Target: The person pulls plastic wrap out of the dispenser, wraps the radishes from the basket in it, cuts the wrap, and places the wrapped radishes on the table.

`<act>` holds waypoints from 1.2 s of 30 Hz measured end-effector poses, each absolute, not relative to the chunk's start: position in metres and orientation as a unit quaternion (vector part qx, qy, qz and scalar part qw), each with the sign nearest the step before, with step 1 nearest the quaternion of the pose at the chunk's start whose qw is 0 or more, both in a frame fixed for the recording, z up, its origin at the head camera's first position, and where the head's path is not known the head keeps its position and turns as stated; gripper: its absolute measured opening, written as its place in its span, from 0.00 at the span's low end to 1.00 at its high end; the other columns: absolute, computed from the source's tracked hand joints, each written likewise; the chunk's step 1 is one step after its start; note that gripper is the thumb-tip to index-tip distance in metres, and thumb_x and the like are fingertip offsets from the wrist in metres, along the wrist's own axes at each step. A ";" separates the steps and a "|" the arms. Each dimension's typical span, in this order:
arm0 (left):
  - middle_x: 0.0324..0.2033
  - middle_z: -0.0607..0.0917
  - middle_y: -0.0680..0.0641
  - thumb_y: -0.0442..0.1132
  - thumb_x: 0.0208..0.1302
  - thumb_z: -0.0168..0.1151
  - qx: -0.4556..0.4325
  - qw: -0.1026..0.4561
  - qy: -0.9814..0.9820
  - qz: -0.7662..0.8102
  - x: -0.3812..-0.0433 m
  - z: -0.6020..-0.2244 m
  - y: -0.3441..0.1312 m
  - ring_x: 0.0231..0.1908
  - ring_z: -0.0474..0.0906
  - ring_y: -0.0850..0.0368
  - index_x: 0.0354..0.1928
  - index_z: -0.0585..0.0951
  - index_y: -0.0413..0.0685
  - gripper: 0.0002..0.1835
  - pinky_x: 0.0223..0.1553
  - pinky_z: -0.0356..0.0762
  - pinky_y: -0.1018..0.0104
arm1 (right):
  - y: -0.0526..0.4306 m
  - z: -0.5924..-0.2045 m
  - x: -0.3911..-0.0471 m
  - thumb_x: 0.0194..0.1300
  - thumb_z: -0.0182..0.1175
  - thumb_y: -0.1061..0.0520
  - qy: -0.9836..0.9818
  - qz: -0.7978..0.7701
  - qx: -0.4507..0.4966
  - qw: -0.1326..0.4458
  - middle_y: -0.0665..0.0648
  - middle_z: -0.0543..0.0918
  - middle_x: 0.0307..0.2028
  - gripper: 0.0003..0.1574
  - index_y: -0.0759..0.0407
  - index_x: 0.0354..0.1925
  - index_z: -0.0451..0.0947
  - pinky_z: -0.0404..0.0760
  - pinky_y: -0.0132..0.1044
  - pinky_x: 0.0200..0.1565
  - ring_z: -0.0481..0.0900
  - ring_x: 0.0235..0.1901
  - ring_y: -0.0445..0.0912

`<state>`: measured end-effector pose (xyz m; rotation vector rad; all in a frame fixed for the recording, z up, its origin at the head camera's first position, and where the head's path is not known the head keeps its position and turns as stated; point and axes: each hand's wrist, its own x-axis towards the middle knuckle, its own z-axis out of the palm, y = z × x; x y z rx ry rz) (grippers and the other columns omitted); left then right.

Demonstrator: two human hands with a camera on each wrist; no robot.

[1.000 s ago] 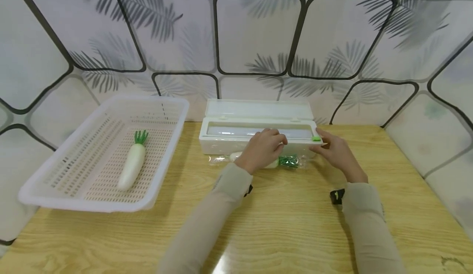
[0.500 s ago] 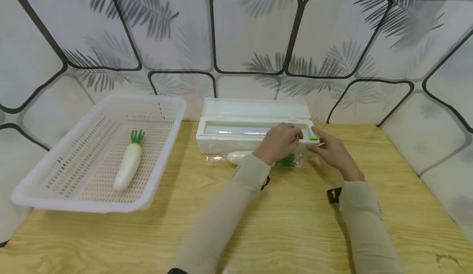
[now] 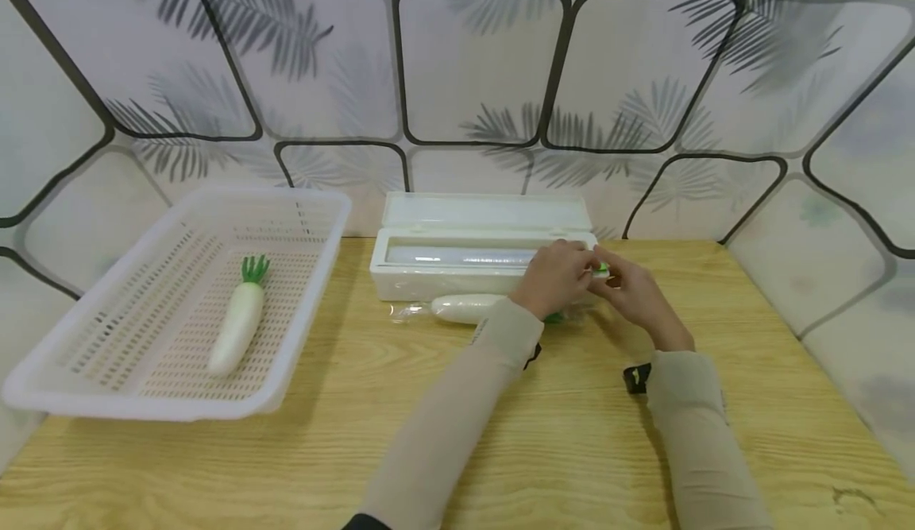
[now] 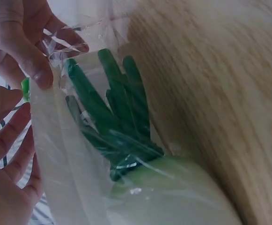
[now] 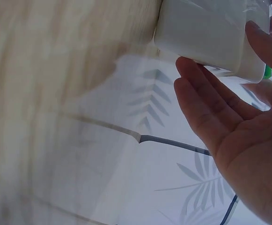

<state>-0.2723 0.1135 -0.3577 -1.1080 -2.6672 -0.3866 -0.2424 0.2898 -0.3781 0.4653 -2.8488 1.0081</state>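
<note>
A white cling film dispenser [image 3: 411, 284] stands at the back of the table, lid up, a film roll [image 3: 457, 255] inside. My right hand [image 3: 639, 299] holds its right end, thumb in front and fingers around the end in the right wrist view. My left hand [image 3: 554, 280] is at that same corner, fingertips at the green slide cutter [image 4: 25, 89], seemingly pinching it. Against the dispenser's front lies a white radish [image 3: 461, 307] wrapped in clear film. Its green leaves [image 4: 117, 112] show through the film in the left wrist view; my left hand partly covers them in the head view.
On the left stands a white plastic basket [image 3: 307, 307] with an unwrapped white radish [image 3: 238, 327] in it. The wooden table [image 3: 572, 450] ends at a patterned backdrop [image 3: 472, 61] behind the dispenser.
My left hand has moved right along the dispenser's front to the green slide cutter. My right hand stays at the right end. The whole view has shifted slightly.
</note>
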 end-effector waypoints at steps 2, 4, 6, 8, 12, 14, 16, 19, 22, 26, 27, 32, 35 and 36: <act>0.46 0.86 0.55 0.44 0.76 0.59 -0.368 0.118 -0.914 -0.121 -0.272 -0.357 0.115 0.43 0.80 0.60 0.53 0.86 0.55 0.11 0.44 0.78 0.70 | 0.290 -0.378 -0.243 0.74 0.61 0.59 -0.931 0.329 0.152 0.041 0.81 0.70 0.62 0.35 0.71 0.72 0.62 0.80 0.63 0.49 0.80 0.48 0.71; 0.47 0.86 0.55 0.47 0.76 0.58 -0.354 0.117 -0.920 -0.117 -0.272 -0.356 0.117 0.45 0.80 0.59 0.54 0.86 0.56 0.13 0.47 0.78 0.67 | 0.289 -0.378 -0.244 0.74 0.60 0.59 -0.932 0.329 0.149 0.039 0.81 0.72 0.61 0.35 0.70 0.72 0.63 0.80 0.63 0.48 0.81 0.48 0.71; 0.48 0.85 0.56 0.50 0.76 0.59 -0.338 0.114 -0.927 -0.116 -0.272 -0.355 0.121 0.46 0.79 0.59 0.54 0.86 0.57 0.14 0.49 0.78 0.65 | 0.290 -0.377 -0.244 0.75 0.60 0.59 -0.931 0.334 0.145 0.036 0.81 0.73 0.60 0.34 0.70 0.72 0.63 0.80 0.62 0.48 0.81 0.47 0.70; 0.48 0.85 0.56 0.53 0.75 0.59 -0.323 0.117 -0.932 -0.112 -0.272 -0.356 0.124 0.47 0.79 0.59 0.53 0.87 0.58 0.15 0.51 0.78 0.63 | 0.290 -0.378 -0.243 0.75 0.60 0.59 -0.929 0.338 0.144 0.035 0.81 0.73 0.59 0.35 0.70 0.73 0.62 0.80 0.62 0.48 0.82 0.46 0.70; 0.48 0.85 0.57 0.55 0.74 0.59 -0.306 0.131 -0.937 -0.102 -0.272 -0.362 0.131 0.49 0.79 0.60 0.51 0.88 0.60 0.15 0.53 0.78 0.62 | 0.291 -0.377 -0.241 0.75 0.60 0.59 -0.930 0.339 0.139 0.031 0.81 0.73 0.58 0.37 0.72 0.73 0.60 0.81 0.61 0.48 0.82 0.45 0.70; 0.47 0.86 0.57 0.55 0.74 0.59 -0.302 0.141 -0.938 -0.097 -0.272 -0.364 0.131 0.48 0.79 0.59 0.49 0.88 0.61 0.14 0.53 0.78 0.62 | 0.291 -0.377 -0.240 0.75 0.60 0.59 -0.932 0.336 0.136 0.028 0.82 0.72 0.59 0.38 0.73 0.73 0.58 0.81 0.61 0.48 0.82 0.46 0.70; 0.47 0.85 0.58 0.56 0.73 0.59 -0.297 0.145 -0.939 -0.097 -0.272 -0.366 0.131 0.49 0.79 0.60 0.49 0.88 0.62 0.14 0.53 0.78 0.62 | 0.291 -0.377 -0.241 0.75 0.59 0.58 -0.932 0.336 0.135 0.025 0.83 0.71 0.60 0.38 0.73 0.74 0.57 0.81 0.61 0.48 0.82 0.47 0.70; 0.47 0.85 0.58 0.56 0.73 0.60 -0.291 0.146 -0.940 -0.100 -0.273 -0.366 0.127 0.49 0.78 0.60 0.48 0.89 0.63 0.14 0.53 0.77 0.63 | 0.290 -0.376 -0.241 0.75 0.59 0.58 -0.931 0.337 0.139 0.023 0.82 0.68 0.64 0.39 0.74 0.74 0.56 0.81 0.61 0.49 0.81 0.47 0.70; 0.48 0.85 0.58 0.56 0.73 0.60 -0.288 0.137 -0.942 -0.106 -0.274 -0.366 0.124 0.49 0.78 0.59 0.49 0.89 0.63 0.14 0.55 0.76 0.61 | 0.289 -0.377 -0.242 0.75 0.59 0.59 -0.930 0.338 0.141 0.019 0.81 0.66 0.66 0.40 0.75 0.74 0.54 0.82 0.59 0.48 0.82 0.47 0.69; 0.47 0.85 0.58 0.56 0.72 0.60 -0.287 0.142 -0.941 -0.111 -0.273 -0.366 0.122 0.48 0.77 0.59 0.48 0.89 0.64 0.13 0.54 0.76 0.61 | 0.290 -0.376 -0.241 0.75 0.59 0.59 -0.929 0.341 0.139 0.013 0.80 0.66 0.66 0.40 0.74 0.74 0.54 0.83 0.57 0.46 0.83 0.46 0.68; 0.46 0.85 0.58 0.56 0.72 0.61 -0.287 0.143 -0.941 -0.112 -0.273 -0.366 0.121 0.47 0.77 0.59 0.47 0.89 0.64 0.13 0.54 0.76 0.61 | 0.290 -0.376 -0.241 0.75 0.59 0.59 -0.929 0.342 0.138 0.013 0.80 0.66 0.66 0.40 0.74 0.74 0.54 0.83 0.57 0.46 0.83 0.46 0.68; 0.43 0.84 0.58 0.56 0.72 0.61 -0.282 0.134 -0.942 -0.123 -0.273 -0.366 0.117 0.47 0.77 0.59 0.46 0.89 0.64 0.12 0.55 0.75 0.61 | 0.290 -0.377 -0.242 0.74 0.60 0.60 -0.929 0.342 0.141 0.020 0.80 0.68 0.64 0.40 0.75 0.73 0.55 0.83 0.57 0.45 0.83 0.45 0.68; 0.42 0.84 0.58 0.55 0.72 0.61 -0.285 0.123 -0.942 -0.131 -0.274 -0.365 0.115 0.47 0.77 0.60 0.47 0.89 0.63 0.12 0.56 0.74 0.60 | 0.290 -0.378 -0.243 0.74 0.60 0.61 -0.928 0.341 0.146 0.027 0.81 0.69 0.63 0.39 0.76 0.73 0.56 0.83 0.57 0.45 0.83 0.45 0.68; 0.42 0.84 0.58 0.55 0.72 0.61 -0.287 0.121 -0.941 -0.131 -0.274 -0.365 0.114 0.47 0.77 0.60 0.47 0.89 0.63 0.12 0.56 0.74 0.60 | 0.290 -0.378 -0.243 0.74 0.61 0.62 -0.928 0.340 0.147 0.029 0.81 0.70 0.62 0.39 0.77 0.72 0.56 0.84 0.57 0.45 0.83 0.45 0.68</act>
